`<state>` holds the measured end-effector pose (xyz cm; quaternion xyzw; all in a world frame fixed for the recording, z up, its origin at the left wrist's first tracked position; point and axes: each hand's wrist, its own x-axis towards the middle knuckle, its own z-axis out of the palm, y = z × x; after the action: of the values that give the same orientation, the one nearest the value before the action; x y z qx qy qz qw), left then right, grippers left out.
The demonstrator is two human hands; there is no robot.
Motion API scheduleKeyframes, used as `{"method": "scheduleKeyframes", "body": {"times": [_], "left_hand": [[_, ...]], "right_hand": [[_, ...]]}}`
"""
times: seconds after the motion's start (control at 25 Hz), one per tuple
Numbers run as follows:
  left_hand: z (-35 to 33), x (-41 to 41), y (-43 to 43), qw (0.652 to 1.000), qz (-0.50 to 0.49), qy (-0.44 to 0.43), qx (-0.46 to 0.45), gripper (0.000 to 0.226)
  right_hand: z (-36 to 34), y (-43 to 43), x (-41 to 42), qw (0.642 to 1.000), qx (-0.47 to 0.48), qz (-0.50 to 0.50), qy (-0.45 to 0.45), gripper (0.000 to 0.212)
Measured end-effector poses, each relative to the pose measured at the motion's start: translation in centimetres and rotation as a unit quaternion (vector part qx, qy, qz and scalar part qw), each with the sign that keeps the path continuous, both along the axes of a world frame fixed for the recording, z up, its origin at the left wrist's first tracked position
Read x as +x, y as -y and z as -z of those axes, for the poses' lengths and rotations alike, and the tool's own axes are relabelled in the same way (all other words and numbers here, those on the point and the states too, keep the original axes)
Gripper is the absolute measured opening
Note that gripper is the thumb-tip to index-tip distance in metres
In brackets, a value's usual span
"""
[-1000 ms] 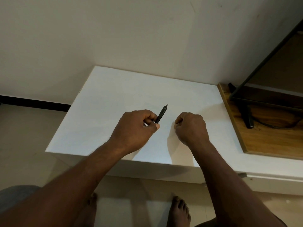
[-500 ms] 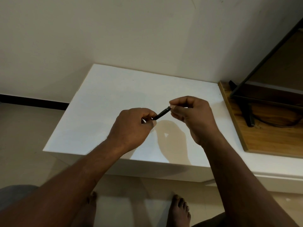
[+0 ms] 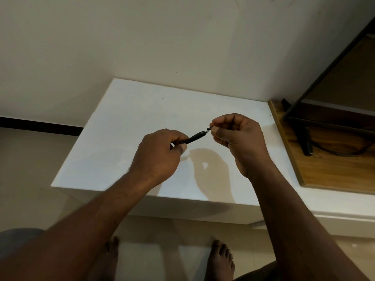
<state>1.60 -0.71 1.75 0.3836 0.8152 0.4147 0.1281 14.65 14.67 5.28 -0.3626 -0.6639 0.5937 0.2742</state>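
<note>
A thin black pen (image 3: pixel 195 137) hangs in the air above the white table (image 3: pixel 125 126). My left hand (image 3: pixel 160 153) grips its lower end, fingers curled round the barrel. My right hand (image 3: pixel 237 136) pinches a small black piece (image 3: pixel 209 129) at the pen's upper tip between thumb and forefinger. Whether that piece is joined to the pen or just apart from it I cannot tell. Both hands are raised off the table, and their shadow falls on the surface beneath.
A wooden board (image 3: pixel 328 171) lies at the table's right, bearing a black metal stand (image 3: pixel 304 138) and a dark cable (image 3: pixel 343 151). A pale wall (image 3: pixel 162 41) rises behind. My bare feet (image 3: pixel 221 260) stand on the tiled floor below the table's front edge.
My right hand rose from the table, where it rested as a fist, and took the pen's tip. The left hand tilted the pen over toward the right.
</note>
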Motion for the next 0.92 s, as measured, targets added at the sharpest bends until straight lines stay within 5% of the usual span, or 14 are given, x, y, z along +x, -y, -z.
{"method": "scheduleKeyframes", "body": {"times": [0.28, 0.92], "left_hand": [[-0.13, 0.04, 0.07, 1.000, -0.004, 0.009, 0.005, 0.016], [-0.35, 0.22, 0.04, 1.000, -0.007, 0.007, 0.009, 0.016]], "right_hand": [[-0.33, 0.24, -0.18, 0.997, -0.058, 0.031, -0.051, 0.018], [0.32, -0.11, -0.09, 1.000, 0.010, -0.010, 0.002, 0.021]]}}
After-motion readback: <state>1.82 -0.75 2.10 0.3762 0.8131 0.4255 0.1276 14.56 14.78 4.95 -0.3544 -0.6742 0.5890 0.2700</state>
